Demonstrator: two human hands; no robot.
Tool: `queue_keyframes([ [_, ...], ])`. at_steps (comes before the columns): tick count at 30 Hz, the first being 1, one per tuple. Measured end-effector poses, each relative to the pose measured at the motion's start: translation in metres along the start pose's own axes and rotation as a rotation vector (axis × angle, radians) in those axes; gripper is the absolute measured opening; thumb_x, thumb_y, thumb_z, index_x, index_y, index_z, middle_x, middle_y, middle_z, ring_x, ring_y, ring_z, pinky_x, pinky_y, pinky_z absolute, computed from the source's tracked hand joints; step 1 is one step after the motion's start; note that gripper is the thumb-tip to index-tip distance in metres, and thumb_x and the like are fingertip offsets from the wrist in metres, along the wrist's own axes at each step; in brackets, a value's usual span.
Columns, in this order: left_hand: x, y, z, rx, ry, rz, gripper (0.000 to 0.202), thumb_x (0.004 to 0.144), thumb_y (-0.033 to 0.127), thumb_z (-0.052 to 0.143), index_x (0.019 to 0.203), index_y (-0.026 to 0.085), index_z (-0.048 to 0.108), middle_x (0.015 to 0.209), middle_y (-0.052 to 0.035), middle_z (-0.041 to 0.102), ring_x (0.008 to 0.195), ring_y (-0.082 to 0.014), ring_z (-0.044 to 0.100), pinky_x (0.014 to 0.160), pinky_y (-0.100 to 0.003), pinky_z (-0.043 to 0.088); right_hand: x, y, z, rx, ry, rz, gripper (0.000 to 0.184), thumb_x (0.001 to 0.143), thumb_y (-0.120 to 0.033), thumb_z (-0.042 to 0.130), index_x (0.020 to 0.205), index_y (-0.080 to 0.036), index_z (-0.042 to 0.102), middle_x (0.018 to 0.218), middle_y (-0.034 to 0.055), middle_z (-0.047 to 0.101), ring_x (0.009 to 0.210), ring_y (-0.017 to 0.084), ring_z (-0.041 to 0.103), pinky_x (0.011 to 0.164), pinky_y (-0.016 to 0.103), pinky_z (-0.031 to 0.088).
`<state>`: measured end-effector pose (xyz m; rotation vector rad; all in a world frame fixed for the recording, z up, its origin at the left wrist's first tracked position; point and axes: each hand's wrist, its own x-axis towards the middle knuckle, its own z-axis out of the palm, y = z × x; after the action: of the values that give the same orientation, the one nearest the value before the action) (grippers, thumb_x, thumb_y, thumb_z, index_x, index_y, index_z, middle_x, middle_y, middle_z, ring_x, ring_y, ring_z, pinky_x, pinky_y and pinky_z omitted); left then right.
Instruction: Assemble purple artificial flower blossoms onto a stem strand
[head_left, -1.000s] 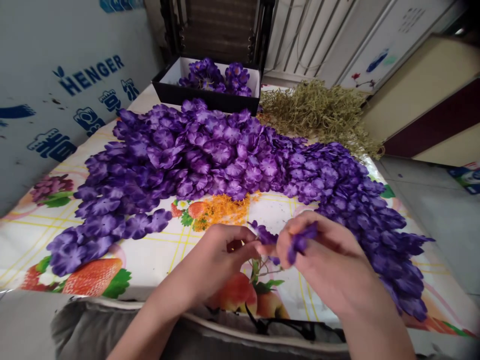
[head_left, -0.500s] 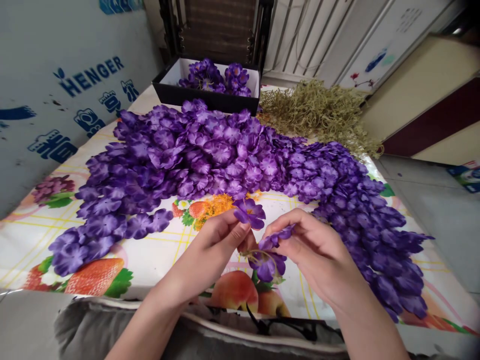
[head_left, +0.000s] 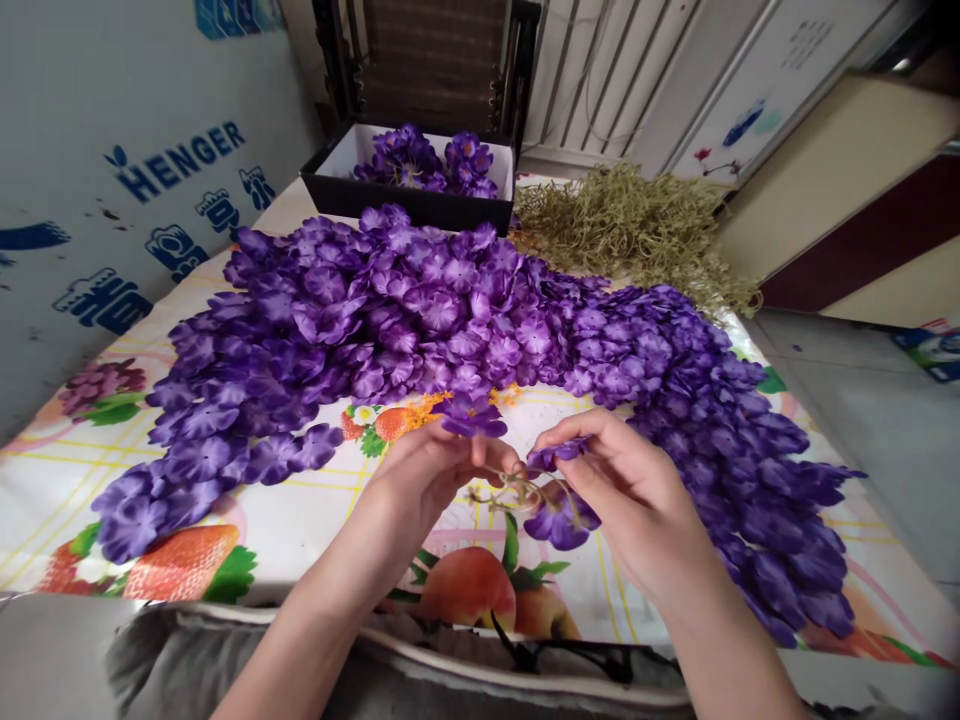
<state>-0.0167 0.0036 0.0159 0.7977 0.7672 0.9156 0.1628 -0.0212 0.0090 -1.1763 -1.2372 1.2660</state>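
My left hand [head_left: 416, 475] is closed on a thin, pale green artificial flower stem [head_left: 517, 490], low over the table's near side. A purple flower [head_left: 472, 415] stands up at its fingertips. Between the thumb and fingers of my right hand [head_left: 634, 490] is a purple fabric petal piece [head_left: 553, 455], seen nearly edge-on beside the stem. Under it another purple flower [head_left: 561, 520] hangs from the same stem. Whether the pinched piece is on a stem branch I cannot tell. Beyond both hands lies a wide heap of loose purple petal pieces [head_left: 450, 290].
A black box [head_left: 405, 208] with a white inside holds finished-looking purple flowers at the back. Tangled green stems [head_left: 637, 225] lie to its right. Small orange pieces [head_left: 425, 408] sit behind my left hand. A fruit-patterned cloth [head_left: 300, 520] covers the table; a grey cushion [head_left: 195, 650] is below.
My left hand has shifted slightly left and turned, carrying its flower away from my right hand. The hanging flower has swung right, and more of the stem shows between my hands.
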Motion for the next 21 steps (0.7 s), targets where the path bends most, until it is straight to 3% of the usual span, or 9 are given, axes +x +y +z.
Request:
queue_keyframes([
  [4,0.0007,-0.0018,-0.0025,0.063,0.006,0.018,0.025,0.089,0.031,0.050,0.073,0.018,0.065,0.080,-0.0040,0.068,0.084,-0.0183,0.061,0.084,-0.030,0.045,0.0024,0.0011,-0.0008,0.038,0.118,-0.034,0.005,0.087,-0.023,0.060,0.090,-0.025,0.065,0.084,0.0002,0.064,0.072,0.014,0.062,0.059,0.022,0.052],
  [8,0.0021,-0.0003,-0.0027,0.260,0.062,0.003,0.015,0.083,0.031,0.066,0.077,0.017,0.067,0.077,-0.0002,0.062,0.080,-0.0143,0.057,0.077,-0.024,0.044,0.0038,-0.0036,0.0007,0.226,0.090,0.001,0.006,0.088,-0.023,0.059,0.088,-0.027,0.064,0.085,-0.0008,0.063,0.068,0.014,0.065,0.061,0.027,0.056],
  [12,0.0019,0.0035,0.0000,0.354,0.097,-0.012,0.011,0.079,0.027,0.070,0.079,0.017,0.065,0.079,-0.0004,0.062,0.078,-0.0144,0.056,0.072,-0.024,0.043,0.0059,-0.0046,0.0002,0.196,0.083,-0.023,0.004,0.087,-0.025,0.060,0.088,-0.026,0.064,0.088,0.0010,0.064,0.069,0.015,0.065,0.063,0.029,0.057],
  [18,0.0006,0.0076,0.0040,0.403,-0.041,-0.015,0.006,0.080,0.020,0.066,0.083,0.016,0.062,0.079,0.0005,0.061,0.077,-0.0119,0.056,0.070,-0.021,0.044,0.0082,0.0035,-0.0066,0.114,0.149,-0.044,0.005,0.086,-0.025,0.062,0.090,-0.026,0.064,0.086,0.0012,0.067,0.075,0.015,0.063,0.062,0.025,0.050],
  [21,0.0010,0.0080,0.0043,0.448,-0.047,-0.011,0.006,0.080,0.020,0.064,0.081,0.016,0.060,0.078,0.0010,0.059,0.076,-0.0118,0.053,0.070,-0.021,0.043,0.0080,0.0043,-0.0072,0.132,0.128,-0.040,0.004,0.085,-0.026,0.063,0.089,-0.026,0.065,0.086,0.0013,0.066,0.075,0.015,0.062,0.061,0.025,0.049],
])
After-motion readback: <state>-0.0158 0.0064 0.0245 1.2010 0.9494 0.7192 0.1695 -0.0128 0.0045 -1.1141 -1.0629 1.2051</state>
